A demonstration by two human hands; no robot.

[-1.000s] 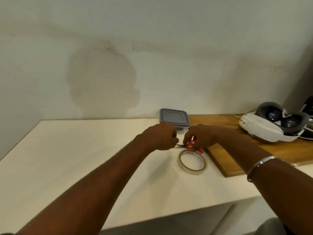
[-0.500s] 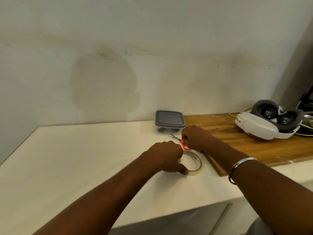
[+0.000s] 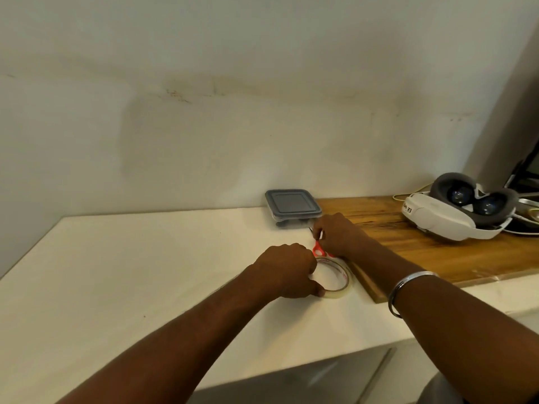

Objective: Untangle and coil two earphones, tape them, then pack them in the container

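A clear tape roll [image 3: 339, 282] lies flat on the white table [image 3: 145, 272]. My left hand [image 3: 287, 271] grips its near-left rim, thumb at the front edge. Just behind the roll my right hand [image 3: 338, 234] holds red-handled scissors [image 3: 318, 248], whose red loops show beneath the fingers and whose dark tip shows by the fingertips. A small clear container with a closed grey lid [image 3: 293, 204] stands against the wall behind my right hand. Dark shapes show through its wall; I cannot make out the earphones.
A wooden board [image 3: 437, 252] covers the table's right part, its near corner beside the tape roll. A white VR headset [image 3: 458, 211] with cables lies on the board at the far right. A dark device sits in the right corner.
My hands have come apart from above the roll. The left hand dropped onto the tape roll's rim. The right hand moved back toward the container with the scissors.
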